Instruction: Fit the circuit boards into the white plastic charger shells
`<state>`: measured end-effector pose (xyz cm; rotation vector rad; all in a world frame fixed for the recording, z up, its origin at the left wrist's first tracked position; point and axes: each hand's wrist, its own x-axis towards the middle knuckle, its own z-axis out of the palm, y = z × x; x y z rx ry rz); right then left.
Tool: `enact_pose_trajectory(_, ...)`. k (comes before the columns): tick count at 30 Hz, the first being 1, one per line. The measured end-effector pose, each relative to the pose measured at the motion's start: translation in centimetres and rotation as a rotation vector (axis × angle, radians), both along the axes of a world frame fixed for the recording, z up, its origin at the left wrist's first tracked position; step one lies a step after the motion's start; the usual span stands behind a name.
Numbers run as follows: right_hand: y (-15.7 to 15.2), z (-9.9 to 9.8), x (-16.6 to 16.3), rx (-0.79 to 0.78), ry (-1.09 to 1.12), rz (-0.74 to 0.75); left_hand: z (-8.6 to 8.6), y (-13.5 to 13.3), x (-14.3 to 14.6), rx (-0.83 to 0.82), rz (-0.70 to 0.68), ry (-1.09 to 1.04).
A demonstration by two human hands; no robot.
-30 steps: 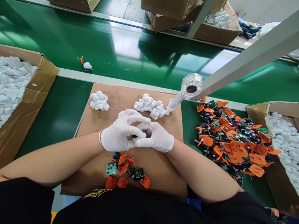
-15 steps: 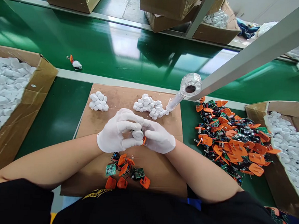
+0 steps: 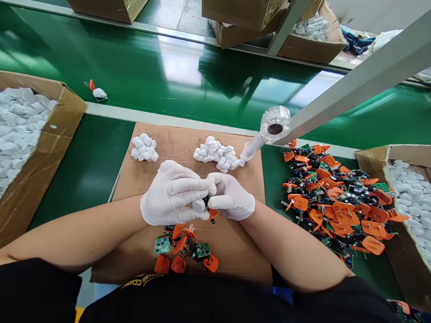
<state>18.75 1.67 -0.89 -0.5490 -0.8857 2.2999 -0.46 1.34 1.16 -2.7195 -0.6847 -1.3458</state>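
Note:
Both my hands wear white gloves and meet over a brown cardboard sheet (image 3: 142,177). My left hand (image 3: 175,194) is closed around a white plastic shell (image 3: 198,206), its fingers laid across the top. My right hand (image 3: 232,197) pinches an orange plug piece (image 3: 213,213) with metal prongs, pressed against the shell; a dark bit shows between them. The fingers hide most of both parts. Below my hands lie several circuit boards with orange plug pieces (image 3: 180,246). Beyond them sit two piles of small white parts, one at left (image 3: 144,148) and one at right (image 3: 218,154).
A clear plastic handheld fan-shaped object (image 3: 275,123) leans by a grey post (image 3: 350,77). At right is a heap of orange plug boards (image 3: 338,206). Boxes of white shells stand left (image 3: 54,138) and right (image 3: 373,155). One assembled piece (image 3: 99,93) lies on the green belt (image 3: 140,71).
My left fingers have flattened over the shell, and the orange plug piece now shows more, prongs downward. On the green belt, the assembled piece has moved left.

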Motion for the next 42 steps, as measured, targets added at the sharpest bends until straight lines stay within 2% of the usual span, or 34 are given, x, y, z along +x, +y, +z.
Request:
enact_pose_trajectory(3,0.2,-0.1,-0.1,0.023,-0.005,-0.037,-0.5,0.1,0.0,-0.085,0.001,-0.036)
enact_pose_trajectory(7,0.4,-0.4,-0.4,0.100,-0.047,-0.183,-1.0,0.2,0.1,-0.278,0.005,-0.095)
enact_pose_trajectory(10,0.5,-0.7,-0.5,0.126,-0.095,-0.247,-0.9,0.5,0.1,-0.245,-0.029,-0.058)
enact_pose_trajectory(13,0.3,-0.8,-0.5,0.103,-0.117,-0.244,-0.7,0.7,-0.1,-0.216,-0.061,-0.024)
enact_pose_trajectory(23,0.2,-0.4,-0.7,0.093,-0.128,-0.281,-1.0,1.0,0.1,-0.265,-0.037,-0.006)
enact_pose_trajectory(27,0.4,-0.1,-0.7,0.052,-0.092,-0.238,-1.3,1.0,0.2,-0.375,-0.096,-0.062)
enact_pose_trajectory(32,0.4,0.2,-0.7,0.023,-0.068,-0.179,-2.2,0.8,0.0,-0.313,-0.077,-0.133)
enact_pose_trajectory(36,0.4,-0.1,-0.6,0.050,-0.116,-0.123,-2.0,0.9,0.1,-0.385,-0.112,-0.104)
enact_pose_trajectory(39,0.5,-0.3,-0.7,0.083,-0.137,-0.167,-1.8,1.2,0.4,-0.382,-0.115,-0.145)
enact_pose_trajectory(42,0.6,-0.5,-0.6,0.134,-0.150,-0.179,-1.8,1.6,0.6,-0.301,-0.138,-0.194)
